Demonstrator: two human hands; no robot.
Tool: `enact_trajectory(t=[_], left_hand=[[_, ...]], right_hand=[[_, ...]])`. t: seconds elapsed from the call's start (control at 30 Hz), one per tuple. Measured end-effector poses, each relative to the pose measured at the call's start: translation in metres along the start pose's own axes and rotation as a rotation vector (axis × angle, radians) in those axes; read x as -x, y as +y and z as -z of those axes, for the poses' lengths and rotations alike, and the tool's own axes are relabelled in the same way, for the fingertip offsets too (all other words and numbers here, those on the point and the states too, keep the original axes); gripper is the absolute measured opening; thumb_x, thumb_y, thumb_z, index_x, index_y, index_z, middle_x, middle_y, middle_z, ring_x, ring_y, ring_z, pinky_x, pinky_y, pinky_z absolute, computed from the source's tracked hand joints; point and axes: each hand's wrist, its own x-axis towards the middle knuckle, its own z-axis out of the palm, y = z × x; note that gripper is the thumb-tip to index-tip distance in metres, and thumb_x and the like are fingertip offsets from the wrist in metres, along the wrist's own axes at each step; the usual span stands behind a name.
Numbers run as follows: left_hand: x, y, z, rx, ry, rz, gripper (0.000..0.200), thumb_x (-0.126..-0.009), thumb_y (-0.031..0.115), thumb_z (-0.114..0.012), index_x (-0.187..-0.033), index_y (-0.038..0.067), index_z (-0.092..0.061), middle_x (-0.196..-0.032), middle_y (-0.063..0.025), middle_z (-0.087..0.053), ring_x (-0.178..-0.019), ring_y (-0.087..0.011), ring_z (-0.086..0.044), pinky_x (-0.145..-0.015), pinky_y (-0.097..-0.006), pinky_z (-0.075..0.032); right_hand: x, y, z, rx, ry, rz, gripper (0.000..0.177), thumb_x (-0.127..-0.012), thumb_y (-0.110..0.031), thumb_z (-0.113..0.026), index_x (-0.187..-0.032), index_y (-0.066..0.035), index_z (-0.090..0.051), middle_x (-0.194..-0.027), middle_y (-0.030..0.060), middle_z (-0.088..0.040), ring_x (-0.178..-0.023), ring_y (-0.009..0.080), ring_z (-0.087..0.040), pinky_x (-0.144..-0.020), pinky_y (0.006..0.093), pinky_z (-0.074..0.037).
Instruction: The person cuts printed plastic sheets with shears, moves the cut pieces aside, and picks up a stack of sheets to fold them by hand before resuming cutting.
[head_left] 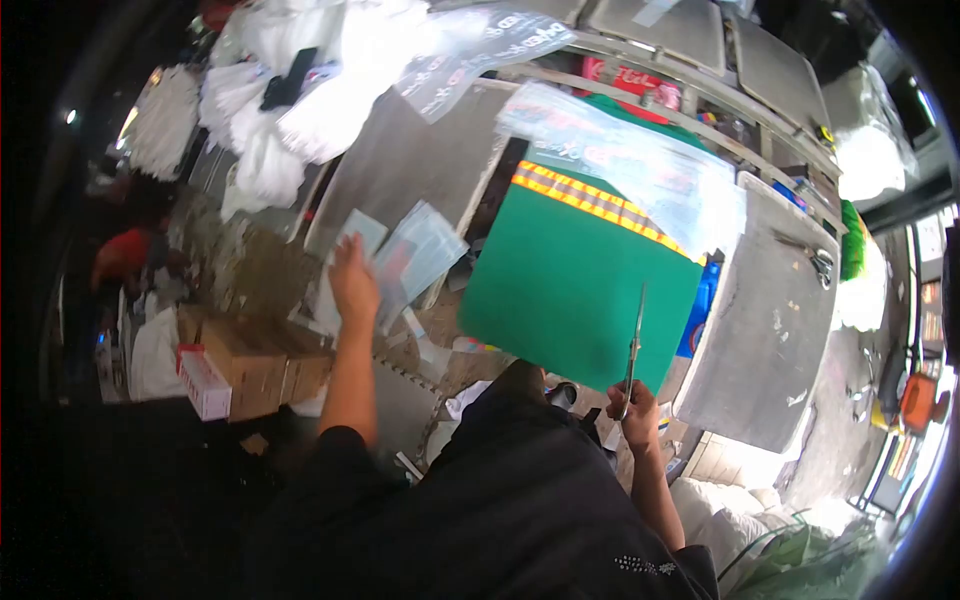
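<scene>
Out to the left, my left hand (pixel 355 285) is closed at a pale, see-through plastic sheet (pixel 366 232); blur hides the exact grip. Another printed clear sheet (pixel 422 245) is just right of it, over the board edge. My right hand (pixel 636 412) grips scissors (pixel 635 345) by the handles, blades pointing up over the green fabric (pixel 570 270). That fabric lies flat on a board before me, crossed by an orange, yellow and silver reflective strip (pixel 600 205). Clear printed film (pixel 610 145) covers its far part.
Grey boards stand on the left (pixel 410 150) and right (pixel 765 320); a second pair of scissors (pixel 822 265) lies on the right one. White plastic bags (pixel 330 110) are piled far left. Cardboard boxes (pixel 250 360) sit below my left arm. White sacks (pixel 720 510) lie lower right.
</scene>
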Motion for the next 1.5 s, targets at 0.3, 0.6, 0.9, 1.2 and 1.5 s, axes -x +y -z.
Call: enact_trajectory(t=[0.3, 0.6, 0.9, 1.2, 1.5], left_hand=[[-0.002, 0.076, -0.086, 0.086, -0.092, -0.119, 0.074, -0.086, 0.051, -0.059, -0.142, 0.007, -0.037, -0.147, -0.0254, -0.032, -0.137, -0.0432, -0.028, -0.106, -0.0651, -0.021], [-0.152, 0.331, -0.118, 0.254, -0.201, -1.015, 0.072, -0.079, 0.012, -0.065, -0.145, 0.014, -0.034, -0.151, -0.0152, -0.029, -0.138, -0.0371, -0.029, -0.111, -0.0506, -0.029], [-0.152, 0.353, -0.16, 0.043, -0.31, -1.112, 0.055, -0.09, 0.006, -0.043, -0.144, 0.014, -0.037, -0.148, -0.0115, -0.038, -0.136, -0.0351, -0.036, -0.109, -0.0463, -0.033], [0.031, 0.248, -0.094, 0.182, -0.246, -1.017, 0.055, -0.083, 0.001, -0.05, -0.137, 0.011, -0.047, -0.138, -0.0168, -0.049, -0.126, -0.0401, -0.046, -0.106, -0.0478, -0.037], [0.125, 0.223, -0.042, 0.305, -0.419, -0.726, 0.06, -0.076, 0.009, -0.059, -0.135, 0.009, -0.047, -0.143, -0.0191, -0.038, -0.133, -0.0423, -0.034, -0.106, -0.0554, -0.032]], right_hand=[[-0.016, -0.037, 0.012, -0.041, 0.173, -0.099, 0.03, -0.086, -0.025, -0.072, -0.091, 0.002, -0.061, -0.071, 0.0047, -0.062, -0.064, 0.0103, -0.06, -0.058, 0.0261, -0.049], [-0.035, -0.046, -0.017, -0.043, 0.171, -0.089, 0.029, -0.084, -0.024, -0.074, -0.09, 0.002, -0.062, -0.07, 0.0036, -0.061, -0.064, 0.0087, -0.057, -0.058, 0.026, -0.046], [0.009, -0.009, -0.015, -0.025, 0.181, -0.129, 0.03, -0.084, -0.024, -0.074, -0.09, 0.002, -0.063, -0.073, 0.005, -0.064, -0.067, 0.0078, -0.056, -0.059, 0.0271, -0.047], [0.06, 0.031, -0.003, 0.049, 0.081, -0.07, 0.027, -0.086, -0.025, -0.071, -0.089, 0.0, -0.061, -0.069, 0.0013, -0.061, -0.063, 0.007, -0.053, -0.056, 0.0242, -0.043], [0.087, 0.069, -0.015, -0.073, -0.297, -0.012, 0.061, -0.084, -0.057, -0.064, -0.097, 0.002, -0.065, -0.082, 0.0039, -0.063, -0.077, 0.0124, -0.057, -0.071, 0.0281, -0.046]])
